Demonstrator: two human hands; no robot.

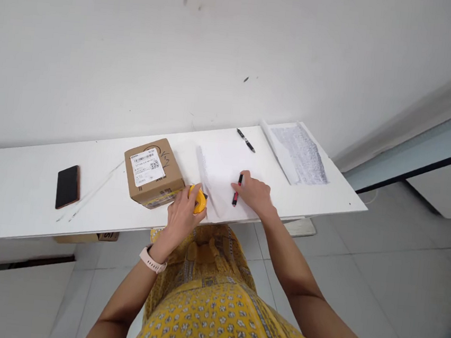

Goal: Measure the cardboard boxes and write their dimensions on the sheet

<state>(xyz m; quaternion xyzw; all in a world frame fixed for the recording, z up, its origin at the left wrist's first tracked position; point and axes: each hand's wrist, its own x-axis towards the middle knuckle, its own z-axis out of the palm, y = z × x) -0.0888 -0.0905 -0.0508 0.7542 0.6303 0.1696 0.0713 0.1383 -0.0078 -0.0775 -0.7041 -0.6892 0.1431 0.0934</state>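
My left hand [182,212], with a pale watch band on its wrist, is closed around a yellow tape measure [200,201] at the front edge of the table. Just left of it, a taped cardboard box [173,172] with a white shipping label stands on the tabletop. Fingers of my right hand [255,193] grip a black and pink marker pen [236,195] over a white sheet of paper [226,164]. Part of the pen is covered by the fingers. Handwriting shows faintly along the paper's left side.
A black pen [246,140] lies behind the paper. Farther right are pages covered in writing [302,152]. A dark phone [68,187] rests at the left of the narrow white table [16,191], which meets the wall [100,61].
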